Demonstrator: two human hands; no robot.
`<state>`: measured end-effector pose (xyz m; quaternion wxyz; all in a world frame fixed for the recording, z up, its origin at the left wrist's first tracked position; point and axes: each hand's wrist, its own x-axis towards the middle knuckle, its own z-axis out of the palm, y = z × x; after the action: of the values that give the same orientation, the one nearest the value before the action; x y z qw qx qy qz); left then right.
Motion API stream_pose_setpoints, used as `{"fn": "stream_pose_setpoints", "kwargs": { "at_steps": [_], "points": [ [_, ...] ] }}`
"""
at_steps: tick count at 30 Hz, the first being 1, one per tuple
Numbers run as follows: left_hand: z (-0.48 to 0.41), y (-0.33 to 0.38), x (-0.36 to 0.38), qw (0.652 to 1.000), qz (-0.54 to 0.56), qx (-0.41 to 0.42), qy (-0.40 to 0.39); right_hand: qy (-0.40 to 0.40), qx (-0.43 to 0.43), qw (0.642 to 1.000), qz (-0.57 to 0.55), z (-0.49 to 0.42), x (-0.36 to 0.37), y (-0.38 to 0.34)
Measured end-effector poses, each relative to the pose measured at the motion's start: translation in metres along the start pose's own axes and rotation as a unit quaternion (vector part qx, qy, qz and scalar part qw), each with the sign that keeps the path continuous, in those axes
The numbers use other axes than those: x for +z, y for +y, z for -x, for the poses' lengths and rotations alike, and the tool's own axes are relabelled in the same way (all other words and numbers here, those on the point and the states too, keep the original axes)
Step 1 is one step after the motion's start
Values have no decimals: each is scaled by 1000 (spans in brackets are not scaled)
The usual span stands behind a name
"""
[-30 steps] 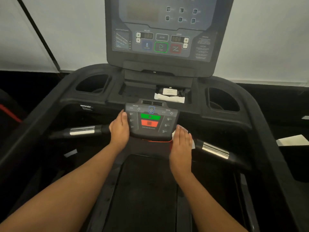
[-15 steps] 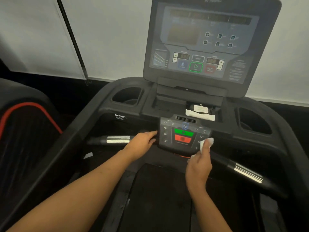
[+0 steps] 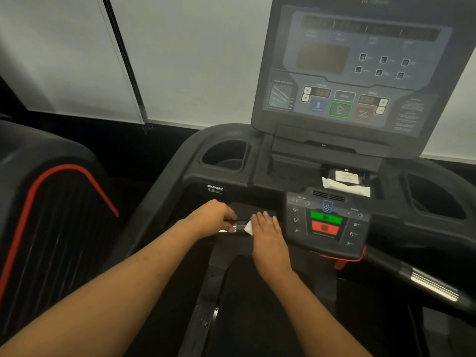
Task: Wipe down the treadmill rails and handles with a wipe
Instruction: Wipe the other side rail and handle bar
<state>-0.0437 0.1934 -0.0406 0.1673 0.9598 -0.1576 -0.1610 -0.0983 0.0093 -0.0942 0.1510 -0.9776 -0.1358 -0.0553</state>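
I stand on a black treadmill. My left hand (image 3: 213, 217) grips the left front handle (image 3: 238, 226), its fingers curled over the bar with its silver sensor strip showing. Just right of it, my right hand (image 3: 266, 228) lies flat with straight fingers and presses a white wipe (image 3: 248, 226) onto the same handle; most of the wipe is hidden under the palm. The right front handle (image 3: 432, 286) with its silver strip slopes away at the lower right, untouched. The small control pad (image 3: 327, 225) with green and red buttons sits between the two handles.
The big console screen (image 3: 360, 73) rises at the upper right. A pack of wipes (image 3: 346, 184) lies in the tray (image 3: 291, 171) below it, between two cup holders (image 3: 224, 157). A neighbouring machine with red trim (image 3: 51, 215) stands close on the left. The belt (image 3: 257, 318) runs under my arms.
My view swung left. My right hand carried the wipe from the right side of the control pad across to the left handle. My left hand slid outward along that handle.
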Motion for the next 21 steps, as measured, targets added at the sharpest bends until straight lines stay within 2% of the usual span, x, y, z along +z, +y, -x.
{"fn": "stream_pose_setpoints", "kwargs": {
  "at_steps": [3, 6, 8, 11, 16, 19, 21],
  "points": [
    [-5, 2, -5, 1000, -7, 10, -9, -7, -3, 993, 121, 10, 12, -3],
    [-7, 0, -5, 1000, 6, 9, -11, -9, -15, 985, 171, 6, 15, -2],
    [-6, -2, -4, 1000, 10, 12, -6, 4, -16, 985, 172, -12, 6, -2],
    [-5, -1, -5, 1000, 14, 10, -4, -29, 9, 988, 152, -24, -4, -6],
    [-8, 1, -8, 1000, 14, -4, -20, 20, -1, 980, 199, 17, 8, 0],
    [-8, 4, -9, 1000, 6, -14, -23, 11, 12, 981, 196, 11, 3, 1],
    [-9, 5, -10, 999, 6, -21, -23, -24, 21, 983, 180, -5, -3, -2]
  ]
}}
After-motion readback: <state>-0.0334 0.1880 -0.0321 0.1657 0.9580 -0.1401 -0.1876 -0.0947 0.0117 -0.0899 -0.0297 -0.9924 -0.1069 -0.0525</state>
